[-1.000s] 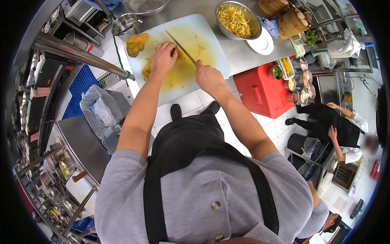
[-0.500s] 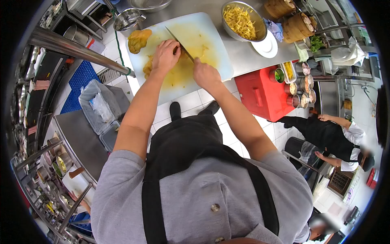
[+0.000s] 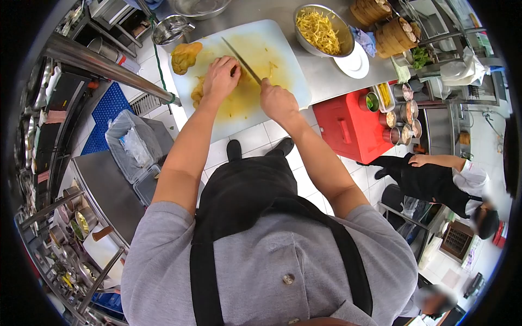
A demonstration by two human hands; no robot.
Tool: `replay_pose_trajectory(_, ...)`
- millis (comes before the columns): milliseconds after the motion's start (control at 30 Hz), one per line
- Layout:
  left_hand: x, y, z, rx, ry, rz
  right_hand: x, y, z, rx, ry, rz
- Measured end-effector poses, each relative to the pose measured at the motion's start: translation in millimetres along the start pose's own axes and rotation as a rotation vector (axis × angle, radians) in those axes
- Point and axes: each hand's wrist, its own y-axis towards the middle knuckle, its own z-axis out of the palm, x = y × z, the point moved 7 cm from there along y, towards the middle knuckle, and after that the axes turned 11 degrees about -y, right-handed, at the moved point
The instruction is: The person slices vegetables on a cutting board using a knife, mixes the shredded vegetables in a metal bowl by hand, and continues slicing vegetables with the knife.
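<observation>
On a white, yellow-stained cutting board [image 3: 272, 35], my left hand [image 3: 222, 77] presses down with curled fingers. Beneath and beside it lie yellow pickled mustard greens [image 3: 198, 92], mostly hidden by the hand. My right hand [image 3: 278, 100] is closed around the handle of a long kitchen knife [image 3: 241, 58], whose blade slants to the upper left, just right of my left fingers. Another yellow-green clump of pickled mustard greens [image 3: 185, 57] rests at the board's upper left edge. A few thin yellow shreds [image 3: 272, 67] lie right of the blade.
A metal bowl of yellow shreds [image 3: 318, 31] and a white plate [image 3: 354, 62] are right of the board. A metal pot [image 3: 169, 31] stands at the left. Below the counter are a red box [image 3: 345, 122] and a grey bin [image 3: 130, 141]. A co-worker [image 3: 435, 179] stands at right.
The knife and my right hand have shifted slightly right, widening the gap to my left fingers. The left hand stays nearly in place. The co-worker at right has changed posture.
</observation>
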Motion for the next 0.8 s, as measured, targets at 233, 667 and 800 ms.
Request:
replay_pose_trajectory(233, 3, 0, 1, -0.05, -0.016, 0.012, -3, -38, -6, 0.06, -0.017, -0.028)
replay_pose_trajectory(667, -2, 0, -1, -0.091, -0.048, 0.05, 12, 32, 13, -0.075, -0.001, -0.08)
replay_pose_trajectory(800, 2, -1, -2, -0.101, -0.051, 0.011, -8, 20, 11, -0.046, 0.015, -0.055)
